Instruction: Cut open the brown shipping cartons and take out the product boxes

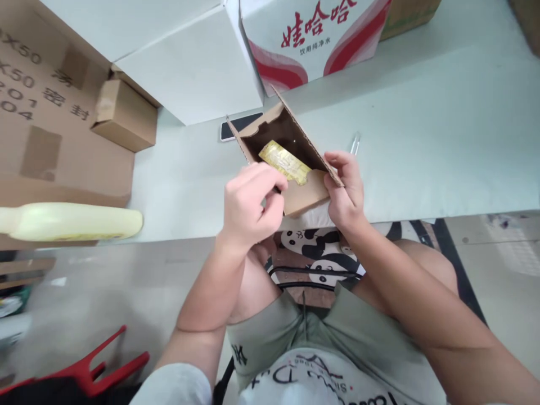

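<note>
A small brown cardboard box is tilted above the table's near edge, its top flaps raised. Inside it lies a flat yellow packet with pale, unreadable print. My right hand grips the box at its right corner, thumb and fingers around the cardboard. My left hand is at the box's near left side with curled, closed fingers. A small dark spot shows between its thumb and index finger, too small to name. The box's left wall is partly hidden behind this hand.
A pale yellow bottle lies on the left. Behind are a phone, a small carton, a white box and a red-and-white carton. A clear slim object lies beyond my right hand.
</note>
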Available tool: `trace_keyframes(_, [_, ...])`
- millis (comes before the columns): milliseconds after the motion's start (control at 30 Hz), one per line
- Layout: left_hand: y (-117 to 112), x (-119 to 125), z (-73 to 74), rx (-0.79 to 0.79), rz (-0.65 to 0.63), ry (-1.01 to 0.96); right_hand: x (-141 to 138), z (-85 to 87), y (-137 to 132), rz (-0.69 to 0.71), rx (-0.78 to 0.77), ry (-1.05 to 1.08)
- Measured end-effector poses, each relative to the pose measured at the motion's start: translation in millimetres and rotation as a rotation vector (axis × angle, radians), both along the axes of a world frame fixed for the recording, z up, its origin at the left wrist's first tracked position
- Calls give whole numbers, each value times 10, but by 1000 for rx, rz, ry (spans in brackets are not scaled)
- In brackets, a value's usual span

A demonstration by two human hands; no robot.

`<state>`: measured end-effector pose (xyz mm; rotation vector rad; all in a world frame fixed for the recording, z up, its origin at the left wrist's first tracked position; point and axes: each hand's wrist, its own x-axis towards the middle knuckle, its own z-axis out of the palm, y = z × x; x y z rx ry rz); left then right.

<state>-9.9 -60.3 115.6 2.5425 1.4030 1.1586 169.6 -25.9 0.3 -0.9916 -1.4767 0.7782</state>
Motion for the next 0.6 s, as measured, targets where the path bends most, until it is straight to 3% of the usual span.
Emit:
trace_keyframes(100, [-52,185,232,-245,114,278,36,5,-44,16,21,-45])
trace_keyframes(233, [0,378,187,-382,118,545,95,-38,-123,44,41,-50])
trace_keyframes(400, [130,390,25,-354,121,517,185,-135,-181,48,38,-56])
trace_keyframes(600, [-87,415,172,-380,86,533,292,-107,-157,65,50,3])
